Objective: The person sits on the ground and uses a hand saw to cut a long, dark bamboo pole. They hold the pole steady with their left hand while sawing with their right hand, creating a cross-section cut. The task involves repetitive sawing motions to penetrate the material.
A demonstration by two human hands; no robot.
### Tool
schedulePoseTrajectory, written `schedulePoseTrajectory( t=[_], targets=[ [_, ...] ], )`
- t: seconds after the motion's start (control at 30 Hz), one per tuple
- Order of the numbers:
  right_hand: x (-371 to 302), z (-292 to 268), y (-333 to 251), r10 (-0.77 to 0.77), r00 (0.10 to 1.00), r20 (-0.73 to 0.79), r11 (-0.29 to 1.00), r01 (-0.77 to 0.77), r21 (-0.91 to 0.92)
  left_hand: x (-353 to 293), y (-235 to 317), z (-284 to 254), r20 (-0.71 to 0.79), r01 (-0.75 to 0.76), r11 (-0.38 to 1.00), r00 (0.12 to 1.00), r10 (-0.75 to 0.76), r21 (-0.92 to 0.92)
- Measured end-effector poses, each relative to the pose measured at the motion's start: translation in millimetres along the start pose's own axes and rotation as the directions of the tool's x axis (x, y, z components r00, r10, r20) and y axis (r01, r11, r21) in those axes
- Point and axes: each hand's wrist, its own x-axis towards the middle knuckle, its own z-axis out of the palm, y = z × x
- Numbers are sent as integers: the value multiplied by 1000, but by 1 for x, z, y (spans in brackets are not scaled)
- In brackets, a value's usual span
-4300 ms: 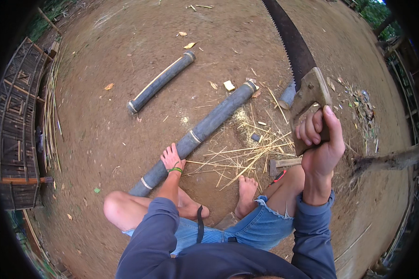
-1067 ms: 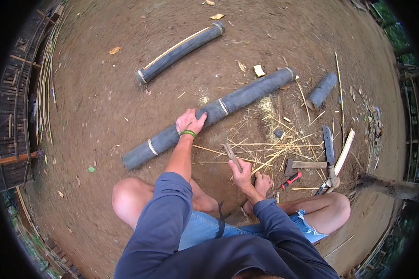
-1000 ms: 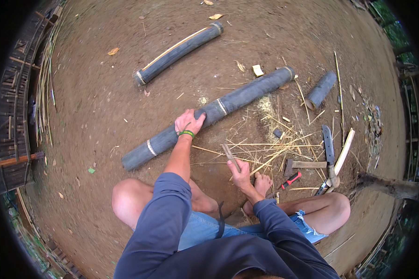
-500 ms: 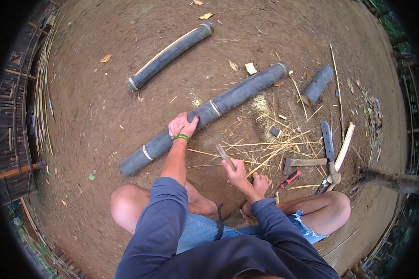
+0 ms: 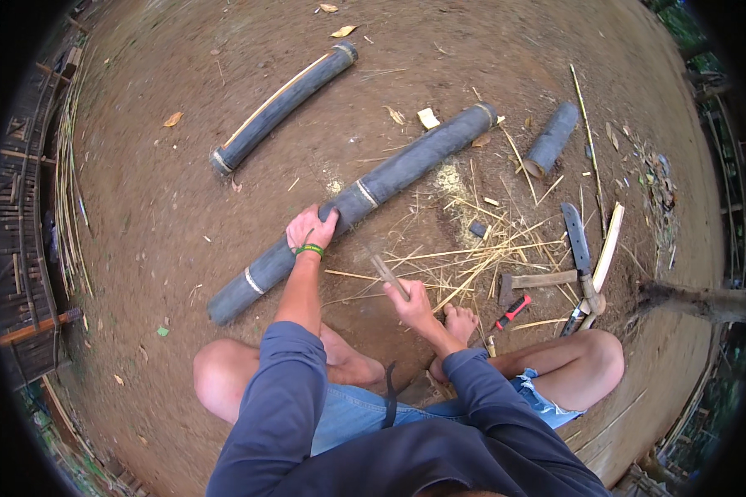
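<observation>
A long dark grey bamboo pole (image 5: 414,168) with pale rings at its joints lies slantwise on the ground before me. Gripped over its lower middle part is my left hand (image 5: 308,229), with a green band at the wrist. My right hand (image 5: 414,305) is closed around a short brown stick-like piece (image 5: 387,272), held up off the ground and apart from the pole. The far end of that piece is blurred, so its kind is unclear. Thin bamboo strips (image 5: 472,263) lie scattered just beyond the right hand.
To the right lie a hammer-like tool with a wooden handle (image 5: 543,280), a red-and-black handled tool (image 5: 514,311), a dark broad blade (image 5: 578,240) and a split pale piece (image 5: 610,248). Farther off are a slotted bamboo length (image 5: 294,108) and a short bamboo piece (image 5: 553,137).
The view has shifted slightly, so the ground and the things on it appear a little farther left. My left hand keeps its hold on the pole; the right still grips the brown piece.
</observation>
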Motion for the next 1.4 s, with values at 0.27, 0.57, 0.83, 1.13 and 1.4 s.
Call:
schedulePoseTrajectory(
  t=[0.27, 0.57, 0.83, 1.13, 1.4],
  targets=[
    [-2, 1, -3, -13, 1000, -6, 1000, 13, 22, 1, 1, 0, 29, 17, 998, 999, -19, 64],
    [-1, 2, -5, -9, 1000, -2, 1000, 9, 18, 1, -2, 2, 9, 17, 998, 1000, -18, 66],
    [-1, 0, -14, -35, 999, 36, 999, 35, 7, 1, -8, 8, -20, 21, 998, 1000, -20, 61],
    [-15, -11, 9, -63, 994, 94, 997, 59, 41, -32, -5, 43, -244, -108, 988, 961, 132, 110],
    [-17, -9, 15, -89, 992, 89, 996, 88, 20, -34, -8, 45, -261, -119, 986, 954, 146, 115]
  ],
)
